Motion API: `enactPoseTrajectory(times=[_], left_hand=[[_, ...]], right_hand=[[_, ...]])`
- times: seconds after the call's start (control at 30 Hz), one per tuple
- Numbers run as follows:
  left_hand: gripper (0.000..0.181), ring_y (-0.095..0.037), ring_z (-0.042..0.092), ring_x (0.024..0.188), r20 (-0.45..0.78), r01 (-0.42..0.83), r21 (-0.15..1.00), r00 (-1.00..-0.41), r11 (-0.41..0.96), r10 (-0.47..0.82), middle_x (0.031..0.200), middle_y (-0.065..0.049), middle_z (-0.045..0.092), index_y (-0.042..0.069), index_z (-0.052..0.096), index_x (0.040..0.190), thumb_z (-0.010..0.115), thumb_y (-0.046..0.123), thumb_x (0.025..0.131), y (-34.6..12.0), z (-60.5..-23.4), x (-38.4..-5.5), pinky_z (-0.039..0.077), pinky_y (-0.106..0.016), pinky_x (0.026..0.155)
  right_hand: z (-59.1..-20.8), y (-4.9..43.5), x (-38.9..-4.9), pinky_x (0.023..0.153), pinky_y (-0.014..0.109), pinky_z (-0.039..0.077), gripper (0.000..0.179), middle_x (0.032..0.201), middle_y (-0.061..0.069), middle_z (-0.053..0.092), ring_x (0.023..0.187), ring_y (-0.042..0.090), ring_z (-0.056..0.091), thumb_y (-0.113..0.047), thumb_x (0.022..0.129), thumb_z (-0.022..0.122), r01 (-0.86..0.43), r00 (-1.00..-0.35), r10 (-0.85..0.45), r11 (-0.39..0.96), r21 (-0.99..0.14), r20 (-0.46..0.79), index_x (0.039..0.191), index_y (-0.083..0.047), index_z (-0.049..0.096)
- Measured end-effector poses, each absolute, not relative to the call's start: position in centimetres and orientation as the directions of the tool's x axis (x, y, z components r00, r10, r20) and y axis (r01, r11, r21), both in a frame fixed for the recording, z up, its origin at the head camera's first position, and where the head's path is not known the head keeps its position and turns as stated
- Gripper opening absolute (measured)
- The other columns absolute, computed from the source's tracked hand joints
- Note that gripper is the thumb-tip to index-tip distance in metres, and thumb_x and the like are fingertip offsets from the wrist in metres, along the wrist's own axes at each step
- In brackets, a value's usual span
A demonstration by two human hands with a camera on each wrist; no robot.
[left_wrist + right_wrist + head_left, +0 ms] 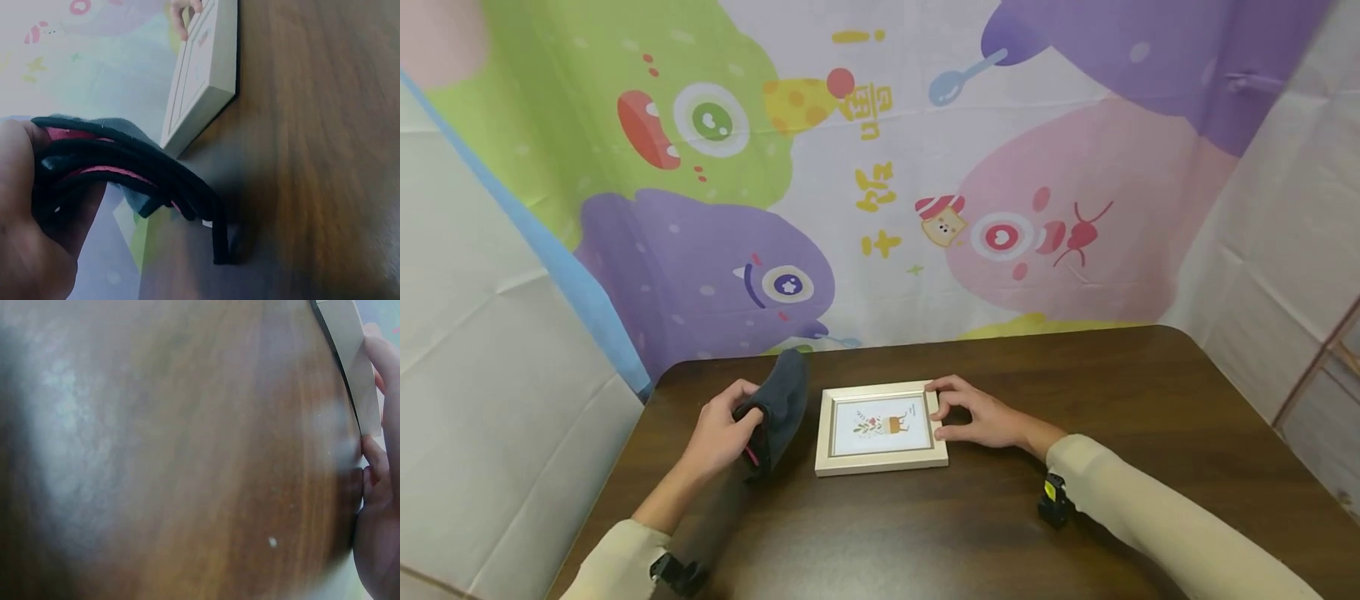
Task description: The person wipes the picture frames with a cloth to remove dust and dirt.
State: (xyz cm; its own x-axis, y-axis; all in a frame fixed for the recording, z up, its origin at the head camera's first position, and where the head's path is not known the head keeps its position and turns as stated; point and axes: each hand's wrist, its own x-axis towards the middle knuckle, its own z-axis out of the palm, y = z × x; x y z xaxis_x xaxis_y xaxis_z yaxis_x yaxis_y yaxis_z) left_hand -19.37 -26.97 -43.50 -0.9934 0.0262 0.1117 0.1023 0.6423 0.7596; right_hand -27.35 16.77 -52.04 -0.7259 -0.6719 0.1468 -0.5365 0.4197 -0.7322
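Note:
A folded dark grey cloth (786, 400) with black bound edges and pink-red strips between its layers is gripped by my left hand (724, 429), thumb on the near side. In the left wrist view the layers of the cloth (125, 156) fan out above the tabletop. Just to its right, a cream picture frame (882, 468) lies face up on the table, showing a print of a plant and an orange-brown shape. My right hand (981, 417) holds this frame at its right edge, fingers bent near the far corner and thumb lower down. The right wrist view shows fingertips against the frame's side (356, 369).
Under everything is a dark brown wood-grain table (1037, 542) with rounded far corners. Behind it hangs a curtain (895, 308) printed with cartoon monsters, and pale sheets (497, 400) stand at both sides. Small black devices (1054, 500) sit on both wrists.

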Motion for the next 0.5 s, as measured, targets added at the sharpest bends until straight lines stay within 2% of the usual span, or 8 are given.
enactPoseTrajectory(times=[0.2,0.43,0.5], left_hand=[[0.021,-0.006,0.066,0.078,0.167,0.217,0.794,-0.976,0.567,0.14,0.1,-0.013,0.082,0.005,0.072,0.117,0.064,-0.004,0.1,-27.8,-43.7,-18.2,0.057,-0.027,0.069],[0.021,-0.002,0.063,0.076,0.216,0.356,0.776,-0.925,0.521,0.312,0.092,-0.005,0.082,0.009,0.072,0.11,0.068,-0.006,0.097,-27.0,-44.4,-16.9,0.053,-0.025,0.068],[0.023,-0.001,0.062,0.072,0.218,0.375,0.773,-0.914,0.511,0.341,0.089,-0.003,0.081,0.01,0.072,0.109,0.069,-0.007,0.094,-26.4,-44.8,-16.6,0.053,-0.025,0.064]], right_hand=[[-52.0,16.8,-27.4,0.122,0.061,0.046,0.02,0.167,0.014,0.054,0.155,0.041,0.054,-0.028,0.1,0.089,-0.533,-0.728,-0.67,0.426,-0.731,0.141,0.097,-0.023,0.069],[-52.1,16.8,-27.5,0.122,0.061,0.046,0.02,0.167,0.014,0.054,0.156,0.041,0.054,-0.029,0.1,0.089,-0.531,-0.73,-0.67,0.429,-0.731,0.137,0.097,-0.023,0.07],[-52.1,16.8,-27.5,0.121,0.06,0.046,0.02,0.167,0.013,0.054,0.156,0.041,0.054,-0.03,0.1,0.088,-0.533,-0.729,-0.67,0.428,-0.73,0.139,0.098,-0.023,0.07]])
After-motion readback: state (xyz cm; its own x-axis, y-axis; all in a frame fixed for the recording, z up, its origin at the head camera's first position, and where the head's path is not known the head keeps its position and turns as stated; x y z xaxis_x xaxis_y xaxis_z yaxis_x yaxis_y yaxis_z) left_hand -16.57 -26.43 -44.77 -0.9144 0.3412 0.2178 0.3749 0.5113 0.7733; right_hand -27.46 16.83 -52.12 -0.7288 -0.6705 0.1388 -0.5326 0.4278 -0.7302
